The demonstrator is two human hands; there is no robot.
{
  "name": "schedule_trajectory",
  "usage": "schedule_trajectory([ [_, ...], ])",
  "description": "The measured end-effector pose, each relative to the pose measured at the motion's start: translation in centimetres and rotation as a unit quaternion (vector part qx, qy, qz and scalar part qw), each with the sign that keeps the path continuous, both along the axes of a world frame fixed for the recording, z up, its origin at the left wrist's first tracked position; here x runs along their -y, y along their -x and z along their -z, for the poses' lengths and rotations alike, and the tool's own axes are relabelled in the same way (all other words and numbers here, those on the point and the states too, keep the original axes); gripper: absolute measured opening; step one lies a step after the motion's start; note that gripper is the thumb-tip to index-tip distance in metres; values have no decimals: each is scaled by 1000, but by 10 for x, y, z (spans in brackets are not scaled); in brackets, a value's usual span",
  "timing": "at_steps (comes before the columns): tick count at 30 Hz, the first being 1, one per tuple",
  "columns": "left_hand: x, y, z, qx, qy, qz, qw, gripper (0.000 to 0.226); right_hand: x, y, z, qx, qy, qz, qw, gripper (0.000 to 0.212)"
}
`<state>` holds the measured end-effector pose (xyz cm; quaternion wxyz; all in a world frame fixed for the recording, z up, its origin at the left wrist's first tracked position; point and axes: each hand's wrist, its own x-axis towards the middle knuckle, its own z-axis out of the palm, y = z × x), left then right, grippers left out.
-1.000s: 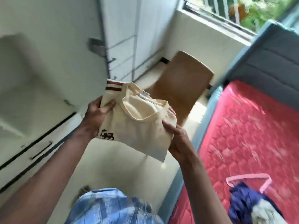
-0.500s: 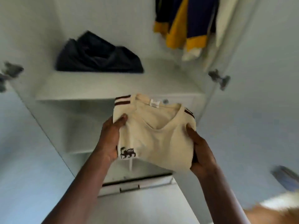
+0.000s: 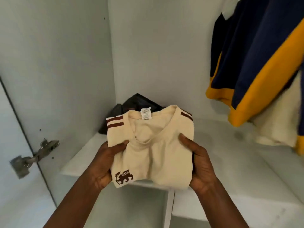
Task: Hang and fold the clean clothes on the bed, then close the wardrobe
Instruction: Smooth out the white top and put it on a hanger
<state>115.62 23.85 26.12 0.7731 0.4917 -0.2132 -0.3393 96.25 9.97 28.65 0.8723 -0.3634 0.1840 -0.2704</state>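
Holding a folded cream cotton T-shirt (image 3: 158, 145) between both hands, head view. Left hand (image 3: 105, 163) grips the shirt's left edge, thumb pressed on top, fingers tucked under the cloth and out of sight. Right hand (image 3: 200, 163) grips the right edge the same way, thumb on top, fingers hidden underneath. Shirt lies flat between the hands, collar pointing away from them, white neck label (image 3: 146, 114) showing. Maroon double stripes (image 3: 115, 123) on the shoulder beyond the left thumb, and a maroon lion emblem (image 3: 124, 176) just beside the left palm. Shirt sits over the front edge of a white wardrobe shelf (image 3: 230, 153); cannot tell if it touches the shelf. Beyond the hands, partly hidden by the shirt's collar end, a crumpled black garment (image 3: 139, 102) lies on that shelf against the back wall. Above and to the right of the right hand hangs a navy and yellow garment (image 3: 246, 55), with a cream hanging garment (image 3: 279, 122) behind it. Well left of the left hand, a grey metal door hinge (image 3: 34, 157) on the white wardrobe side panel (image 3: 57, 63).
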Motion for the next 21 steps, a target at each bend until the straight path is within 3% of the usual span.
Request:
schedule_trajectory([
  [3,48,-24,-21,34,-4,-15,999,38,39,-31,-10,10,8,-34,999,17],
  [8,116,-77,-36,120,-92,5,988,37,107,-76,-5,-29,22,-55,998,40],
  [11,149,-118,-48,174,-145,-34,973,25,145,-88,-6,-21,3,-89,996,77],
  [15,192,-174,-58,270,-233,-77,931,36,176,-100,-14,3,-5,-99,995,76],
  [17,209,-203,-56,422,-313,-113,844,36,181,-110,-20,19,-11,-85,996,92],
  [19,221,-224,-51,560,-414,-127,706,41,186,-122,-26,35,-23,-75,996,90],
  [21,234,-239,-42,635,-515,-83,571,56,194,-139,-31,42,-34,-61,997,78],
])
